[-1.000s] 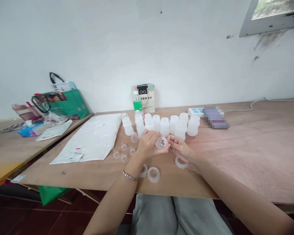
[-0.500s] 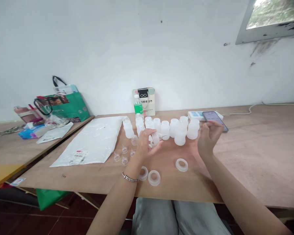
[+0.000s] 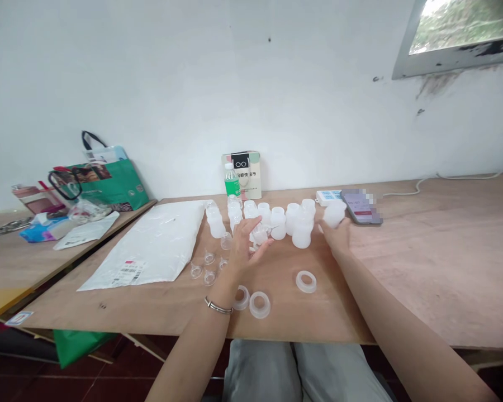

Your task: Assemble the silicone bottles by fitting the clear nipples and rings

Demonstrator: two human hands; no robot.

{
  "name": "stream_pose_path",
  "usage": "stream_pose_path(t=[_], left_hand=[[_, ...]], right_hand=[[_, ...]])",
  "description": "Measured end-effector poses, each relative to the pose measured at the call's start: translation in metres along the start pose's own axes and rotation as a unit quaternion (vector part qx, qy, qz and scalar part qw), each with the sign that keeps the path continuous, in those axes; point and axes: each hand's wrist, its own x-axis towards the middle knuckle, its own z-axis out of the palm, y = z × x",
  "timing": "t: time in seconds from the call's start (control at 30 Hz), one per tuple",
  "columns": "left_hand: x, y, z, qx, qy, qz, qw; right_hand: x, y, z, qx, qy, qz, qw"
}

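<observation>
Bottle collar (image 3: 260, 234) with a clear nipple and frosted baby bottle (image 3: 334, 212) are in hand, one on each side, at a wooden table (image 3: 423, 268). Nearest the front edge lie two loose collar rings (image 3: 260, 305), side by side, with a third (image 3: 305, 282) farther right. Beyond them, to the left, clear nipples (image 3: 209, 277) stand in a small cluster. The left hand (image 3: 242, 243) pinches the collar between thumb and fingers, nipple pointing right. The right hand (image 3: 339, 237) has its thumb and fingers closed around the frosted baby bottle; whether this is lifted, I cannot tell. Just past the left hand runs a row of other bottles (image 3: 302, 234). Farther back, a phone (image 3: 358, 206) lies near the right hand, and a green-labelled drink bottle (image 3: 232, 187) stands before a paper bag (image 3: 252, 181) by the wall.
</observation>
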Motion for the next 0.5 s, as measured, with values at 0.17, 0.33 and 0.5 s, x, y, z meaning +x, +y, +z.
stream_pose_path(t=[0.17, 0.33, 0.5], left_hand=[[0.002, 0.001, 0.001, -0.056, 0.015, -0.06, 0.997], [0.001, 0.002, 0.008, -0.223, 0.078, -0.162, 0.958], [0.0, 0.008, 0.008, -0.298, 0.109, -0.193, 0.929]], right_hand=[[-0.025, -0.027, -0.005, 0.088, 0.045, -0.091, 0.991], [-0.057, -0.039, -0.008, 0.082, -0.131, -0.322, 0.934], [-0.082, -0.06, -0.006, -0.001, -0.338, -0.463, 0.819]])
